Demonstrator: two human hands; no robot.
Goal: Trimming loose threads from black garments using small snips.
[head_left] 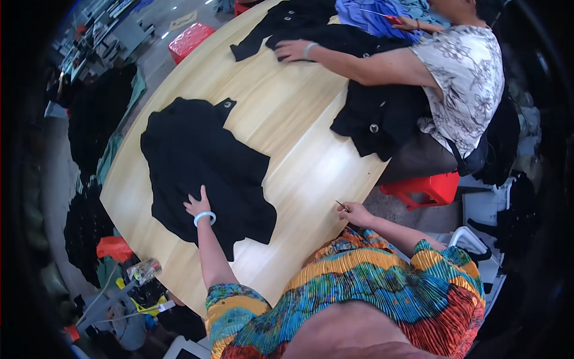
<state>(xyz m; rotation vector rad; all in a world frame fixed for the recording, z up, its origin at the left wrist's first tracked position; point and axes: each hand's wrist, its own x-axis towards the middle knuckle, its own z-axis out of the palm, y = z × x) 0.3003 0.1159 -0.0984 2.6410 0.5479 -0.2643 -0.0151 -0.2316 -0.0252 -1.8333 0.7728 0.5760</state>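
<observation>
A black garment (206, 161) lies spread on the pale wooden table (287, 185), its outline uneven and its lower end reaching toward me. On its near part my left hand (197, 205) rests open, fingers spread, with a pale bangle round the wrist. To the right, by the table's near edge, my right hand (356, 214) is closed round a thin, pointed metal tool (342, 206). The tool's tip points up and left, and most of it is hidden in the fingers.
Across the table's right side a person (463, 84) sits on a red stool (427, 190), one hand on black garments (382, 116) and a red-handled tool (393, 20) in the other. Blue cloth (371, 18) lies beyond. A red stool (190, 40) stands behind the table.
</observation>
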